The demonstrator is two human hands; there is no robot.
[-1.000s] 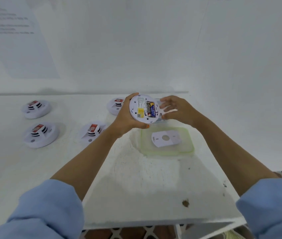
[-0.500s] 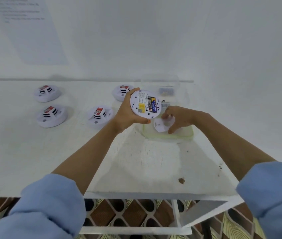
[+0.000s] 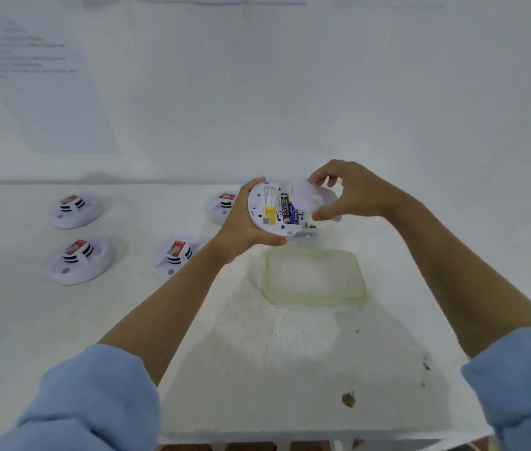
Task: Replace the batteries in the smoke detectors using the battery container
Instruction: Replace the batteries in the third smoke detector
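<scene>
The left hand (image 3: pixel 241 229) holds one smoke detector (image 3: pixel 267 213) up off the tabletop (image 3: pixel 257 353), back face toward the camera. Its fingers are curled round the rim and the thumb sits under the lower edge. A battery (image 3: pixel 287 208) sits in the open bay of that back face. The right hand (image 3: pixel 351 193) pinches a white backplate (image 3: pixel 306 196) between thumb and bent fingers. The plate is against the detector's right side, tilted and not seated.

So this unit seems to have its cell in (whether fresh or spent cannot be told), and closing it looks like the step in hand. Four more detectors (image 3: pixel 82 260) stand toward the left and far edges of the tabletop, all closed; nothing shows whether they have been serviced yet.

A greenish clear lid (image 3: pixel 314 278) lies flat around the middle of the tabletop, nearer its right edge. The battery container (image 3: pixel 305 235) is mostly hidden behind the hands, just beyond the lid.
</scene>
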